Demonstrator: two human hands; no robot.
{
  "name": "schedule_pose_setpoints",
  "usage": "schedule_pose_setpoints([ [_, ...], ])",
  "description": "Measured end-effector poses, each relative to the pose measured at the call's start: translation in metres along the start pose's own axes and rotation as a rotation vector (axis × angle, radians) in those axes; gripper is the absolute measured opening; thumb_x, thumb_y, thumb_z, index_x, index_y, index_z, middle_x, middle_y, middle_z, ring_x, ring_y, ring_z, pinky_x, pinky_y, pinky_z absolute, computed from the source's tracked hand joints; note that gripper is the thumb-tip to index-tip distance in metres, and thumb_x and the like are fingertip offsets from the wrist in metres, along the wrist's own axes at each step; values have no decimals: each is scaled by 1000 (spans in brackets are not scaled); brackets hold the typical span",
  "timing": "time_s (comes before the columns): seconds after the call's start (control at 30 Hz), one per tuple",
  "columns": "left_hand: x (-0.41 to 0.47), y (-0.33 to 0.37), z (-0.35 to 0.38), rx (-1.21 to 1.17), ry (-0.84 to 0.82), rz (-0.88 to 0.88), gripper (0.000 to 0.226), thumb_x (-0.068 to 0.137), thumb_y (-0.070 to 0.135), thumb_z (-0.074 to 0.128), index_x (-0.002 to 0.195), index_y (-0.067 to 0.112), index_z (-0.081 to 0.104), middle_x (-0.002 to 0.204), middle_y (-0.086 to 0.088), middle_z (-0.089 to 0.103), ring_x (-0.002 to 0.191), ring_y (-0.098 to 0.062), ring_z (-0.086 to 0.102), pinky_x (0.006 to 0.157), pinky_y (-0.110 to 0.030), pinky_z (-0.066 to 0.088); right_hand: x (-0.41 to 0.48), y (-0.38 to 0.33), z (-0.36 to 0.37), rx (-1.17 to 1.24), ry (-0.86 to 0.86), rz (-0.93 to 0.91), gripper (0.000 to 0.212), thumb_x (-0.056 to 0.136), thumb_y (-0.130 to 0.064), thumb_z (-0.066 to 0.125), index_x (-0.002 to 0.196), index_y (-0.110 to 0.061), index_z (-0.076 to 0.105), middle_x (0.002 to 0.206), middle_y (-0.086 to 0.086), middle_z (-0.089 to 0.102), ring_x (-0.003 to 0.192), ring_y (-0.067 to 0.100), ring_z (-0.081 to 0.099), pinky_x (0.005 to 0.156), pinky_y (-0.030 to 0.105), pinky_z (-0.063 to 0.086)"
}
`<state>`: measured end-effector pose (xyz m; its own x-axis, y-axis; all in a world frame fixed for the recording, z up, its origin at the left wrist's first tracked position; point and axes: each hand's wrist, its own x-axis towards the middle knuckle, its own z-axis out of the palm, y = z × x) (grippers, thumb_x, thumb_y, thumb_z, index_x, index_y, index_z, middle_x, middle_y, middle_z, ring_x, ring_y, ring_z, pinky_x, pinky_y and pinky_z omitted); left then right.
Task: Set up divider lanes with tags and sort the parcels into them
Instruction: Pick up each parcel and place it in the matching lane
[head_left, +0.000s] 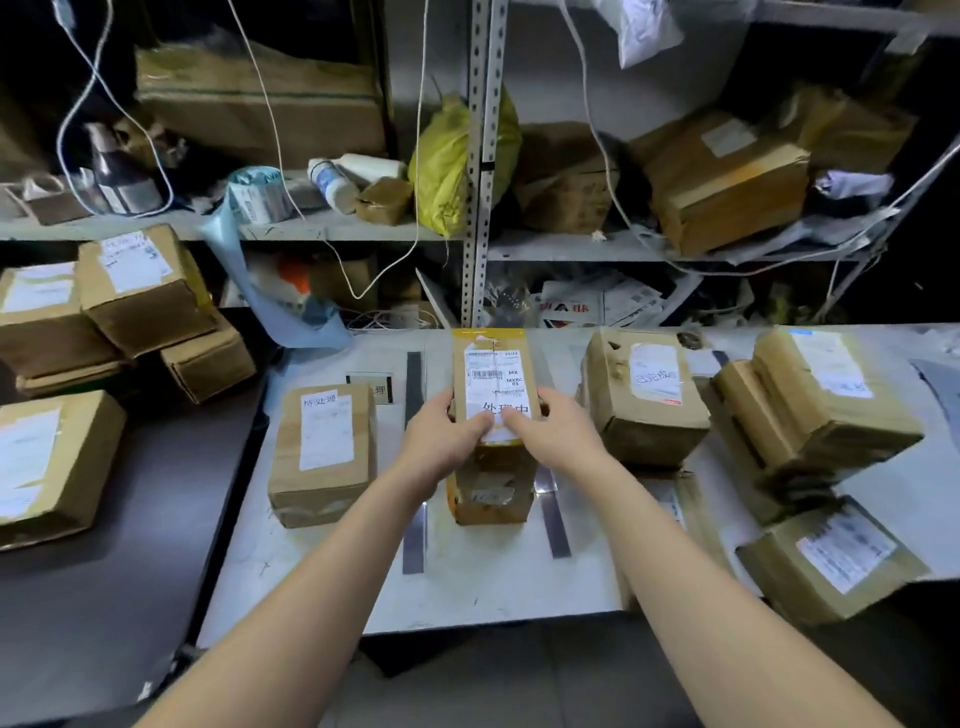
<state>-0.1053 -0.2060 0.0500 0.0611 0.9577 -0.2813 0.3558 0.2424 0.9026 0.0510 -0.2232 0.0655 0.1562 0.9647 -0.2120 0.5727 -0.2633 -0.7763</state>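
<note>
Your left hand (447, 441) and right hand (550, 436) clamp the parcel (493, 384) above another box (491, 496), between two divider strips (414, 535); boxes flank both lanes.

- A pale grey desk (322, 587) fills the middle, lit brightly from above.
- A darker table (104, 623) adjoins it on the left.
- Behind stands a perforated metal shelving rack (480, 208), its shelves cluttered with boxes, a yellow plastic bag (441, 171) and a white bottle (330, 184).
- White cables (272, 114) dangle down before the rack.
- The far corners lie in darkness.
</note>
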Motion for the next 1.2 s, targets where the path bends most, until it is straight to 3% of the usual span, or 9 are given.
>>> schedule_pose_setpoints([
  [0.13, -7, 2, -4, 84, -36, 8, 54, 95, 40, 66, 145, 32, 48, 137, 8, 64, 111, -11, 63, 95, -34, 56, 2, 2, -3, -47, -6, 0, 46, 96, -42, 65, 137, -25, 56, 134, -4, 66, 116, 16, 63, 72, 22, 47],
  [0.23, -10, 7, -32, 295, -37, 39, 66, 99, 44, 60, 157, 23, 36, 153, 6, 47, 134, -17, 50, 109, -34, 42, 1, -17, 2, -248, 109, -70, 45, 94, -49, 60, 133, -28, 56, 130, -5, 66, 114, 22, 60, 86, 37, 52],
  [0.37, -13, 0, -105, 593, 116, 65, 76, 97, 50, 60, 160, 23, 29, 162, -3, 37, 147, -23, 37, 118, -39, 33, -3, -66, 32, -346, 59, -248, 64, 95, -50, 56, 152, -25, 39, 154, -1, 44, 140, 27, 39, 112, 46, 37],
  [0.57, -32, -32, -232, 873, 271, 48, 77, 95, 52, 59, 161, 28, 27, 164, -4, 28, 147, -26, 36, 114, -40, 39, 8, -142, 127, -540, -52, -483, 61, 97, -51, 52, 150, -22, 43, 157, 0, 39, 143, 26, 31, 114, 42, 32],
  [0.7, -41, -74, -322, 919, 363, -6, 74, 96, 48, 59, 160, 29, 29, 166, -3, 24, 147, -28, 35, 112, -43, 40, 7, -192, 205, -641, -111, -604, 63, 98, -50, 51, 154, -25, 39, 165, 1, 28, 149, 25, 24, 116, 44, 31],
  [0.83, -45, -125, -408, 952, 397, -41, 67, 95, 43, 60, 156, 27, 36, 161, -2, 33, 143, -27, 38, 108, -42, 41, 7, -236, 289, -690, -159, -665, 63, 96, -49, 56, 152, -27, 40, 166, 0, 27, 149, 25, 25, 114, 44, 34],
  [0.97, -38, -187, -484, 774, 341, -166, 65, 94, 41, 61, 154, 28, 39, 155, -1, 41, 137, -26, 45, 100, -41, 45, 10, -258, 377, -653, -249, -578, 64, 96, -49, 58, 153, -24, 42, 164, 0, 32, 150, 23, 22, 118, 40, 28],
  [1.07, -27, -231, -517, 543, 314, -239, 63, 96, 40, 60, 153, 23, 42, 152, -9, 47, 139, -27, 45, 103, -38, 40, 8, -259, 427, -403, -359, -347, 67, 96, -45, 63, 154, -21, 40, 160, 0, 38, 149, 22, 25, 117, 36, 28],
  [1.2, -12, -285, -535, 197, 295, -397, 74, 96, 49, 60, 158, 18, 35, 158, -7, 42, 143, -26, 43, 111, -39, 39, 5, -260, 489, -159, -430, -13, 71, 97, -42, 64, 157, -21, 34, 161, -2, 38, 143, 21, 41, 108, 31, 37],
])
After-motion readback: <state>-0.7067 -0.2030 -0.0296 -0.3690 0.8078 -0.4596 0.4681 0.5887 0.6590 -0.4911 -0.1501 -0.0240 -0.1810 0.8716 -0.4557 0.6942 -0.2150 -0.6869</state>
